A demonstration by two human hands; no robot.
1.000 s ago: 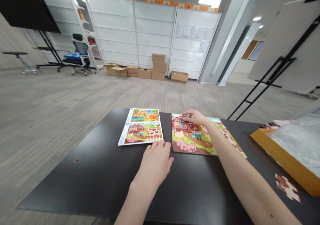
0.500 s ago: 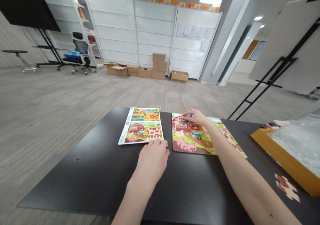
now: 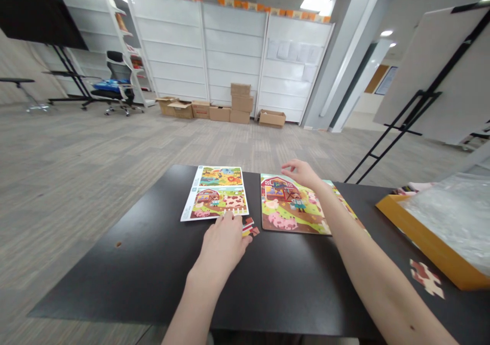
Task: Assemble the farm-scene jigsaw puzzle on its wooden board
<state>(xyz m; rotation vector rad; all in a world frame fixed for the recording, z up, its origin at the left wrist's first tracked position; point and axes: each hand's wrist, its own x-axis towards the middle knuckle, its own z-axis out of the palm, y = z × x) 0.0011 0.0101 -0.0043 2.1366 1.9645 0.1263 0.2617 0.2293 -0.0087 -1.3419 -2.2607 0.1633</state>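
Observation:
My left hand is closed on a red, white and yellow puzzle piece, which pokes out past the thumb just above the black table. Beside it is a printed picture sheet with a zoo scene above a farm scene. My right hand hovers at the top edge of the farm puzzle, its fingers loosely apart and nothing seen in them. A barn, a farmer and a pink pig show in the puzzle. The forearm covers part of its right side.
One loose brown-and-cream puzzle piece lies on the black table at the right. Near it stands a yellow box with clear plastic wrapping. Behind the table are cardboard boxes and an easel board.
My right hand has let go of a dark piece on the barn roof and lifted away. My left hand has shifted slightly left and down, showing more of its piece.

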